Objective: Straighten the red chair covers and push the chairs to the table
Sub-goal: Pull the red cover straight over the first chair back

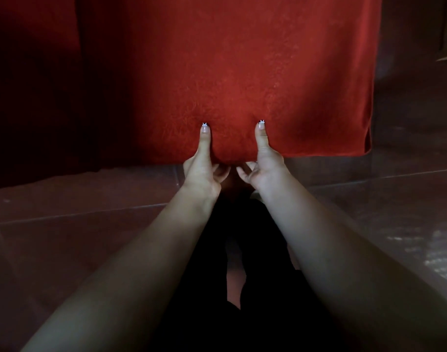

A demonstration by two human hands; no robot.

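The red chair cover [242, 72] hangs in front of the person, and its lower hem is held just above the tiled floor [77, 224]. The hem is pinched near its middle by both hands. The left grip [203, 163] and the right grip [264, 165] are each closed on the cloth, with the thumbs [205, 138] laid flat up the outer face and the fingers curled under the edge. The two grips are set close together but apart.

The step in hand is judged to be the pulling-down of the cover, so that the cloth is drawn smooth. An even, straight-down pull from both grips at once is advised, so that the hem is kept level. Because the cloth is held only at the middle, the hem's outer corners may be left slack. The corner seen at the right should be checked, and the grips moved outward if folds are found there.

A second cover [34, 85], darker and in shadow, is seen at the left. The desk is not in view, so the distance the chair must be pushed cannot be judged.

No containers are seen.
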